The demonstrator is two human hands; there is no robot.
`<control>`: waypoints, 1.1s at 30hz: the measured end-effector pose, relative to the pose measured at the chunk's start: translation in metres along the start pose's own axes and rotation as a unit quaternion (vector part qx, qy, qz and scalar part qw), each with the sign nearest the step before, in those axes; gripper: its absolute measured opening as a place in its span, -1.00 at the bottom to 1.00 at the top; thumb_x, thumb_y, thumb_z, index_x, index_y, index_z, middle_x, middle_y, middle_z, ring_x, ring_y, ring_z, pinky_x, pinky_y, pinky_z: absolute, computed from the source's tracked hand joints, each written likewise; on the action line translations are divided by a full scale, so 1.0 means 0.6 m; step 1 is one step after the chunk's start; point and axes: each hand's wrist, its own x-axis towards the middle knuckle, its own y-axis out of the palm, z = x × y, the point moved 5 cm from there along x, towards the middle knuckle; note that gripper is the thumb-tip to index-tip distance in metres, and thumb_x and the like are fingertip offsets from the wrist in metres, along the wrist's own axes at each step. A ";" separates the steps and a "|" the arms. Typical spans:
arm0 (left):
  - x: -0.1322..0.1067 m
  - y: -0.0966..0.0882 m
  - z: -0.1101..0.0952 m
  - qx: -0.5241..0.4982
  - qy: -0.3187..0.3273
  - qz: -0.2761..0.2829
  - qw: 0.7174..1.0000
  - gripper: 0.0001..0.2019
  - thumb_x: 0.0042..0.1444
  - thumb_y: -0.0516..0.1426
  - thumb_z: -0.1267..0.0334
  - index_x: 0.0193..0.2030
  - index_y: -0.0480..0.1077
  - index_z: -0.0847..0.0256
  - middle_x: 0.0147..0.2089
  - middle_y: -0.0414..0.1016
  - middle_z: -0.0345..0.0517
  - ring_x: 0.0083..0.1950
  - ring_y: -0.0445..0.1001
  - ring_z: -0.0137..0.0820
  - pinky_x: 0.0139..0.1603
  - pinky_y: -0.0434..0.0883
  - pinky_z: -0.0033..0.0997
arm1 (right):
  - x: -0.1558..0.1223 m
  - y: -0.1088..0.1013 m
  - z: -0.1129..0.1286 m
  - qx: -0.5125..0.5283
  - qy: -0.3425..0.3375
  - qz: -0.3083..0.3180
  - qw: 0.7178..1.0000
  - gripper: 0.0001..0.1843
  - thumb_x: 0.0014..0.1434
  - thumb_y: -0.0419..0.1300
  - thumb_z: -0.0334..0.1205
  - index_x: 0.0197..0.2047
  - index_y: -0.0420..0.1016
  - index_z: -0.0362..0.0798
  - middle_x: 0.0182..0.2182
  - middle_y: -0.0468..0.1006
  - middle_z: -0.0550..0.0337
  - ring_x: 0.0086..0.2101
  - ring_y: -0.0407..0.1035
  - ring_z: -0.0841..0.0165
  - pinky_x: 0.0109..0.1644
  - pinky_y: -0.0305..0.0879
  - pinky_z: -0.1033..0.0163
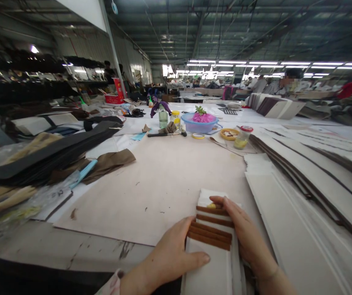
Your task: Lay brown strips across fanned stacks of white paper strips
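Observation:
At the front edge of the table, my left hand (176,250) grips the left side of a fanned stack of white panels (208,268), its thumb lying across the top one. The panels' brown edges (211,235) show as stepped strips. Along the right side of the same stack is my right hand (245,227), closed against it with fingers bent over the far end. Under its fingertips shows a small yellow bit (212,205); I cannot tell whether it is held or stuck on. The stack rests partly on a pale sheet (163,176).
Long white panels (289,229) lie in layers on the right. Dark strips (56,151) and brown fabric (110,162) are heaped left. Farther back are a blue basin (199,125), a red-lidded jar (243,137), a yellow dish (229,134) and a black-handled tool (166,134).

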 end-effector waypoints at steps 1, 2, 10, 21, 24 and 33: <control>0.000 0.001 -0.001 -0.001 0.001 -0.004 1.000 -0.41 -0.19 0.24 0.24 0.05 0.21 0.17 0.02 0.34 -0.13 0.01 0.29 -0.28 0.05 0.22 -0.37 | 0.001 0.001 -0.001 0.004 0.003 0.008 1.000 -0.56 0.06 0.05 0.13 -0.20 0.49 -0.02 -0.17 0.49 0.12 -0.11 0.31 0.22 -0.05 0.20 0.22; -0.001 0.001 -0.002 -0.002 0.003 -0.010 1.000 -0.46 -0.19 0.23 0.27 0.01 0.24 0.17 -0.02 0.35 -0.14 -0.02 0.30 -0.30 0.02 0.23 -0.39 | 0.003 0.003 -0.003 0.013 0.009 0.018 1.000 -0.58 0.06 0.06 0.12 -0.21 0.49 -0.02 -0.19 0.50 0.13 -0.14 0.33 0.23 -0.08 0.21 0.24; -0.001 0.011 -0.005 -0.033 0.020 -0.029 0.999 -0.67 -0.15 0.19 0.37 -0.18 0.29 0.23 -0.17 0.36 -0.16 -0.12 0.30 -0.35 -0.09 0.25 -0.45 | 0.008 0.019 -0.017 0.092 0.073 0.148 0.982 -0.76 -0.07 0.27 -0.09 -0.38 0.45 -0.08 -0.45 0.51 0.25 -0.41 0.35 0.40 -0.29 0.20 0.36; -0.018 0.043 0.025 -0.244 0.029 0.029 0.969 -0.60 -0.19 0.24 0.12 -0.21 0.32 0.28 -0.20 0.41 -0.06 -0.13 0.36 -0.22 -0.08 0.28 -0.30 | 0.007 0.024 -0.036 0.232 0.125 0.123 0.957 -0.39 -0.03 -0.02 0.33 -0.32 0.43 -0.07 -0.49 0.48 0.13 -0.46 0.37 0.32 -0.36 0.25 0.24; -0.042 0.038 0.035 -0.341 0.019 0.008 0.940 -0.52 -0.24 0.27 0.04 -0.19 0.33 0.27 -0.20 0.45 -0.03 -0.10 0.38 -0.18 -0.04 0.27 -0.24 | 0.011 0.036 -0.042 0.071 0.065 0.141 0.985 -0.55 -0.07 0.16 0.19 -0.39 0.42 -0.08 -0.57 0.44 0.22 -0.53 0.32 0.39 -0.45 0.20 0.32; -0.174 -0.217 0.023 -0.364 -0.058 -0.385 0.846 -0.45 -0.27 0.25 0.00 -0.07 0.33 0.07 -0.26 0.52 -0.15 -0.11 0.44 -0.10 -0.24 0.42 -0.22 | 0.015 0.039 -0.029 -0.098 -0.084 0.110 0.985 -0.60 -0.02 0.09 0.13 -0.44 0.43 -0.07 -0.58 0.40 0.23 -0.48 0.32 0.34 -0.39 0.25 0.28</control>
